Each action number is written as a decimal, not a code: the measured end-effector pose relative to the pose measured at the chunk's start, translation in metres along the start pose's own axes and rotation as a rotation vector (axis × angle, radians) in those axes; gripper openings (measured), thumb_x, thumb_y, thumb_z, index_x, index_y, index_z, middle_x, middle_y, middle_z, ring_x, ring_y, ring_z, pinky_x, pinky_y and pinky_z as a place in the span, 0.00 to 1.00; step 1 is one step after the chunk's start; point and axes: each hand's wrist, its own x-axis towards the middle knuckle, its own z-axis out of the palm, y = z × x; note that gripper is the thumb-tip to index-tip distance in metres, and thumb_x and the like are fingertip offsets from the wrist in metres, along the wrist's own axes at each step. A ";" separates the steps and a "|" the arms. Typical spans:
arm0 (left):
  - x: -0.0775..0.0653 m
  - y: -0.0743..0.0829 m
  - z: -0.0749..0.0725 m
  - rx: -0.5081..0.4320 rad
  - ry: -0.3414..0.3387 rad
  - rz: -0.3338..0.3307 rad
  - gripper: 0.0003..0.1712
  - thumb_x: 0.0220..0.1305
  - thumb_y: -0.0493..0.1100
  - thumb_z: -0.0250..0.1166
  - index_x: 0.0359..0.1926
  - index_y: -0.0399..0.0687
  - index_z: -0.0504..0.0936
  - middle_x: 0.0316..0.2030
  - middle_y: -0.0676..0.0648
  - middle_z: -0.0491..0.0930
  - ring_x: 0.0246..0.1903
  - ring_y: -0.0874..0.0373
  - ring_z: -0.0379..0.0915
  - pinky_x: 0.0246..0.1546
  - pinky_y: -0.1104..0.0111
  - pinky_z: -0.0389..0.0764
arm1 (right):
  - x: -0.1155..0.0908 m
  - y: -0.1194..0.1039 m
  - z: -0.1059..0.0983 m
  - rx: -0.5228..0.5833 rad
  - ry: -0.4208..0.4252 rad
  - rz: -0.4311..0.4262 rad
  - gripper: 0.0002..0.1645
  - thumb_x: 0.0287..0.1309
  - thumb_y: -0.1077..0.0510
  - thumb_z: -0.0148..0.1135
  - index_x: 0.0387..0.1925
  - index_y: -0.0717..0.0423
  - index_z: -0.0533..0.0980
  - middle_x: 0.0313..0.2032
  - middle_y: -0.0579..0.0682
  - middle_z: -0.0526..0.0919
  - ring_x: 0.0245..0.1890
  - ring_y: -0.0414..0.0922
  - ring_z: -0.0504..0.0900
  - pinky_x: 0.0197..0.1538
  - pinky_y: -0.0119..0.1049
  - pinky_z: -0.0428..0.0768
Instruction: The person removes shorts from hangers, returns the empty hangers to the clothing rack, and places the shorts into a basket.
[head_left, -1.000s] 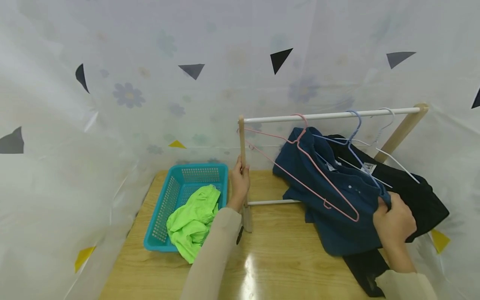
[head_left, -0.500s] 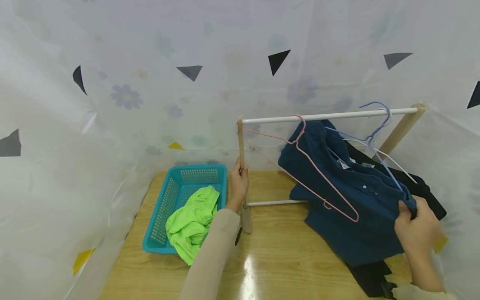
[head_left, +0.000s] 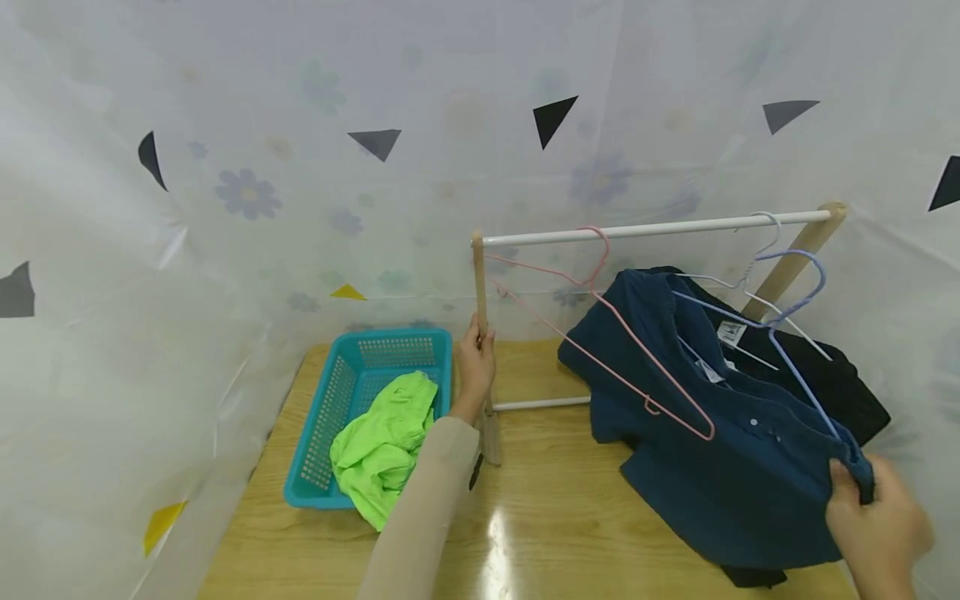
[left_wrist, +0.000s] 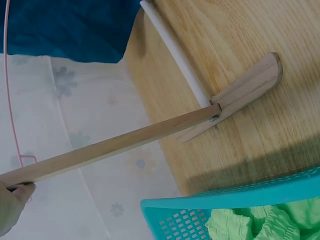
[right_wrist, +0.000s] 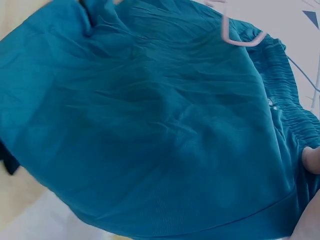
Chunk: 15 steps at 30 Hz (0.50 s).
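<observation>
My left hand [head_left: 474, 375] grips the wooden upright [head_left: 480, 283] of a small clothes rack; the left wrist view shows its thumb against the wood. At the right, my right hand [head_left: 879, 517] pinches one waistband corner of dark blue shorts [head_left: 750, 483], near the end of the blue hanger [head_left: 822, 279] inside them. That hanger's hook stands in front of and below the rack's white rod [head_left: 675, 227], off it. In the right wrist view the shorts [right_wrist: 160, 130] fill most of the picture, with the thumb [right_wrist: 312, 160] on the gathered waistband.
A bare pink hanger [head_left: 604, 254] hangs on the rod, overlapping the shorts. Behind them, a black garment [head_left: 843, 396] hangs from a white hanger [head_left: 777, 233]. Left of the rack, a turquoise basket [head_left: 306, 454] holds a bright green garment [head_left: 386, 446] on the wooden table [head_left: 555, 517].
The blue hanger's hook has come off the rod. My right hand has moved right and down towards me with the shorts and hanger. The left hand stays on the upright.
</observation>
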 end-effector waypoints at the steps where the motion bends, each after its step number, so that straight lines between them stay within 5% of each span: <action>1: 0.000 0.002 0.000 0.016 -0.001 -0.002 0.22 0.62 0.31 0.53 0.56 0.24 0.66 0.42 0.28 0.77 0.42 0.42 0.77 0.37 0.61 0.82 | -0.004 0.005 -0.001 0.009 0.006 -0.001 0.12 0.49 0.65 0.58 0.35 0.71 0.73 0.21 0.20 0.71 0.26 0.06 0.45 0.26 0.32 0.56; 4: 0.000 0.003 0.000 0.005 0.002 -0.009 0.23 0.61 0.31 0.54 0.56 0.24 0.66 0.42 0.28 0.77 0.41 0.42 0.78 0.37 0.60 0.82 | -0.018 0.019 -0.001 0.048 0.027 0.017 0.14 0.49 0.64 0.59 0.34 0.73 0.72 0.23 0.03 0.45 0.24 0.06 0.46 0.23 0.27 0.54; 9: 0.001 -0.004 0.001 -0.051 0.003 0.004 0.24 0.63 0.37 0.55 0.58 0.28 0.66 0.43 0.31 0.78 0.42 0.44 0.78 0.39 0.59 0.81 | -0.043 0.040 -0.001 0.062 -0.028 0.172 0.18 0.52 0.57 0.59 0.33 0.72 0.72 0.19 0.05 0.50 0.19 0.08 0.48 0.17 0.21 0.53; 12: 0.007 -0.044 0.015 -0.070 0.018 0.062 0.26 0.64 0.44 0.54 0.61 0.36 0.66 0.43 0.36 0.79 0.41 0.53 0.79 0.37 0.66 0.82 | -0.057 0.054 0.003 0.104 -0.073 0.256 0.13 0.53 0.57 0.59 0.29 0.67 0.73 0.17 0.06 0.53 0.18 0.09 0.51 0.17 0.20 0.55; 14: 0.012 -0.077 0.026 -0.064 0.041 0.096 0.27 0.64 0.47 0.54 0.61 0.41 0.67 0.42 0.41 0.80 0.38 0.60 0.79 0.34 0.72 0.81 | -0.067 0.066 0.010 0.175 -0.056 0.275 0.05 0.51 0.60 0.59 0.22 0.51 0.74 0.18 0.07 0.58 0.19 0.10 0.55 0.18 0.19 0.58; 15: 0.014 -0.089 0.030 -0.055 0.036 0.102 0.27 0.64 0.48 0.54 0.62 0.42 0.66 0.42 0.42 0.80 0.38 0.61 0.79 0.33 0.73 0.81 | -0.073 0.072 0.015 0.228 -0.024 0.270 0.09 0.50 0.61 0.60 0.21 0.43 0.73 0.18 0.06 0.57 0.20 0.10 0.57 0.20 0.17 0.58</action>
